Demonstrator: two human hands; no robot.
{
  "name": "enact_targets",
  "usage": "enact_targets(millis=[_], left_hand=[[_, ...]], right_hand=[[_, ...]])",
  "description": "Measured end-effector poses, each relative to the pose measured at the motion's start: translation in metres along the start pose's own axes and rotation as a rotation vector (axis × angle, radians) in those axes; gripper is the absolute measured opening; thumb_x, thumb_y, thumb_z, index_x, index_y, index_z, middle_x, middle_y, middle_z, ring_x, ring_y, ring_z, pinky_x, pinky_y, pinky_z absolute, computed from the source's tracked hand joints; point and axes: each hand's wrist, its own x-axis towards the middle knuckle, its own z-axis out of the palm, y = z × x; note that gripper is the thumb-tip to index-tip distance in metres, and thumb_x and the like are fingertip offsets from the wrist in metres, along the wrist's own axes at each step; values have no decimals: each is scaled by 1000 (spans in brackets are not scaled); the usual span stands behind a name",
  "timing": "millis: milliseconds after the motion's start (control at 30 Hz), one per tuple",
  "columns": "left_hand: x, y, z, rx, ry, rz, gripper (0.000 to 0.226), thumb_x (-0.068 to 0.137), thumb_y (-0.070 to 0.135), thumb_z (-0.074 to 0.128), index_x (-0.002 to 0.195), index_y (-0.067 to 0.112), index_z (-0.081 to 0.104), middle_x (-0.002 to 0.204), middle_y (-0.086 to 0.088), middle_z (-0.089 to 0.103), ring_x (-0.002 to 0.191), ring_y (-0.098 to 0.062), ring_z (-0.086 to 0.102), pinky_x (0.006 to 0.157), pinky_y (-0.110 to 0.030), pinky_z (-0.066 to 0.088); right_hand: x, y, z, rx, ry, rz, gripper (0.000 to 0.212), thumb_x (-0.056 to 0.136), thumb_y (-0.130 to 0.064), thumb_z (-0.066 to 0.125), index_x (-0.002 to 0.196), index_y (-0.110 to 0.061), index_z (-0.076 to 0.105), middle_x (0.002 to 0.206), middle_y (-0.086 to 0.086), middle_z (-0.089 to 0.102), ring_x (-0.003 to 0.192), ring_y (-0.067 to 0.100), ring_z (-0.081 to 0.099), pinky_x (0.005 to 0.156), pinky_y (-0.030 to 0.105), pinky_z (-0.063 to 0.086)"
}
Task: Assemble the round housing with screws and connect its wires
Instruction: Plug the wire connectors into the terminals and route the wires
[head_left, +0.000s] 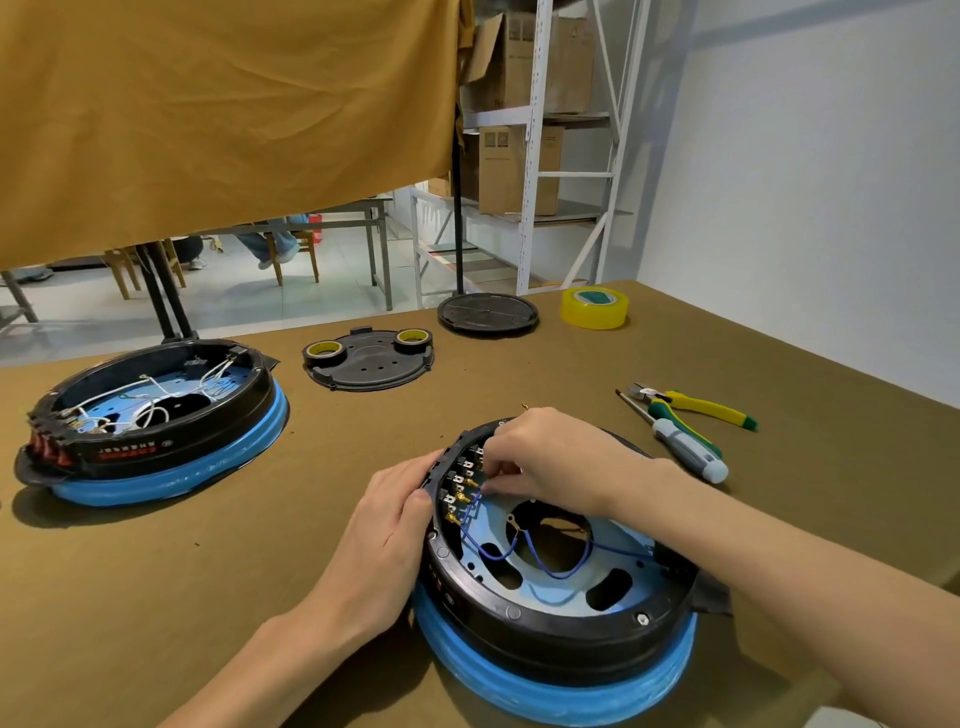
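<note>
Desk (727, 332) covered with matte olive-brown cloth, wide and flat, carrying everything. Near and right of centre, round housing (561, 613): black plastic ring, glossy, seated on a blue rim wrapped in smooth film, with a pale blue metal plate inside, cut by oval openings. At far left, second housing (156, 415) of same shape, holding white wires. Farther back, flat black cover plate (371, 369) with two small tape rolls on it, round black lid (488, 312), and yellow translucent tape roll (595, 306). At right, pliers (696, 408) with yellow-green grips beside a screwdriver (685, 447) with grey-green handle.

Left hand (387, 530) pressed against outer wall of the ring on its left side, fingers curved round the rim, steadying it. Right hand (550, 457) reaching over the far part of the ring, fingers narrow, pinched at the row of brass terminals (460, 499); seems to hold a wire end, but exact contact hidden under the fingers, so cannot tell for sure. Thin blue wires (556, 564), flexible, looping loose over the plate.

Probable risks: connector pushed on crooked and bending a thin brass tab, because terminals are close together; wire put on the wrong terminal for same reason; loose blue loop caught under a cover later if not tucked; ring sliding on smooth film if left hand relaxes.
</note>
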Motion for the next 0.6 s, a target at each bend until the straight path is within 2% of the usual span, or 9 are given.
enact_targets(millis=[100, 233, 367, 400, 500, 600], left_hand=[[2, -1, -4, 10, -5, -3, 40, 91, 63, 21, 124, 62, 44, 119, 57, 47, 125, 19, 42, 93, 1, 29], [7, -2, -6, 23, 0, 23, 42, 89, 62, 25, 123, 56, 48, 121, 51, 50, 123, 16, 43, 90, 3, 29], [12, -6, -4, 16, -40, 26, 64, 86, 59, 20, 143, 43, 45, 135, 37, 48, 133, 12, 36, 102, -8, 29], [12, -7, -4, 12, -53, 21, 66, 86, 59, 19, 145, 44, 43, 137, 37, 47, 134, 11, 34, 104, -10, 29], [12, -6, -3, -15, -77, 30, 52, 88, 58, 18, 134, 59, 42, 128, 51, 45, 133, 11, 34, 101, -12, 30], [11, -5, -2, -41, -65, 31, 47, 90, 56, 18, 129, 63, 43, 126, 54, 43, 132, 12, 35, 99, -14, 31]], right_hand=[[-1, 2, 1, -28, 26, -9, 21, 98, -35, 68, 98, -15, 71, 96, 0, 68, 85, 17, 57, 74, 32, 45], [-10, 5, 5, -112, 173, 46, 26, 92, -47, 70, 101, -23, 68, 100, -8, 62, 85, 15, 61, 68, 30, 46], [-9, 5, 10, -141, 160, 97, 26, 97, -48, 61, 98, -25, 74, 97, -9, 67, 89, 17, 64, 68, 30, 46], [-8, 5, 12, -138, 139, 98, 27, 99, -46, 59, 99, -25, 76, 99, -8, 68, 92, 18, 64, 69, 31, 46], [-7, 5, 12, -131, 79, 72, 28, 104, -42, 55, 105, -22, 75, 106, -5, 67, 99, 19, 63, 75, 32, 45], [-7, 5, 9, -182, 40, 17, 31, 107, -39, 49, 108, -20, 73, 108, -2, 63, 99, 22, 62, 76, 34, 46]])
